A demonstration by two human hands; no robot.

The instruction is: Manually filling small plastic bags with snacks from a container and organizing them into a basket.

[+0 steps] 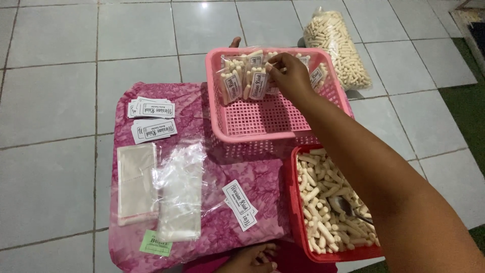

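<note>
Two hands: only the right hand (292, 76) is fully seen; the left hand (252, 259) shows partly at the bottom edge.
Right hand: it reaches over the pink basket (262, 132), with fingertips pinched on the top edge of a small filled packet (273, 68).
Left hand: it rests low on the pink cloth (202, 108), fingers curled; whether it holds something I cannot tell.
Packet, place: at the far end of the basket, beside the row of packets (245, 80) that lean upright against the far wall.
Packet, look: clear plastic, pale stick snacks inside, a white paper label at the front.
Why so held: I judge that a grip at the top edge lets the packet stand straight next to the others.
Red tub (294, 202): close to the right arm, full of loose snacks, with a metal spoon (343, 205) lying in them.
Supplies: empty clear bags (166, 194) and white labels (150, 108) lie on the cloth, near the person.
Big bag (336, 45): on the tiled floor, behind the basket.
</note>
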